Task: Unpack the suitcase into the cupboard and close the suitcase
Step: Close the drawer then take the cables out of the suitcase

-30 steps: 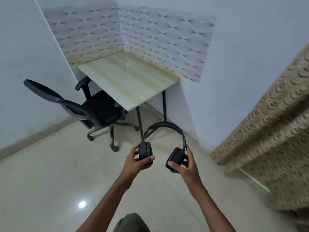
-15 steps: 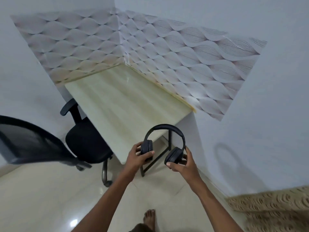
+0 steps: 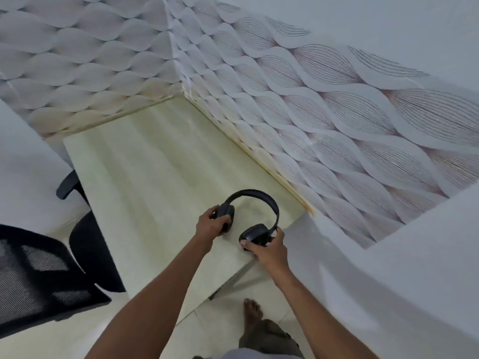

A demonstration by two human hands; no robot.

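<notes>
Head view: I hold a pair of black headphones (image 3: 255, 216) over the near right corner of a pale wooden desk (image 3: 160, 177); whether the ear cups touch the top I cannot tell. My left hand (image 3: 210, 225) curls around the left ear cup, and my right hand (image 3: 269, 248) clasps the right ear cup, thumb on its face. The headband arches away from me. A black mesh office chair (image 3: 51, 270) stands left of the desk. Patterned wallpaper (image 3: 298, 99) lines the corner behind the desk. My bare foot (image 3: 252, 313) stands on the tiled floor below the desk's near edge.
</notes>
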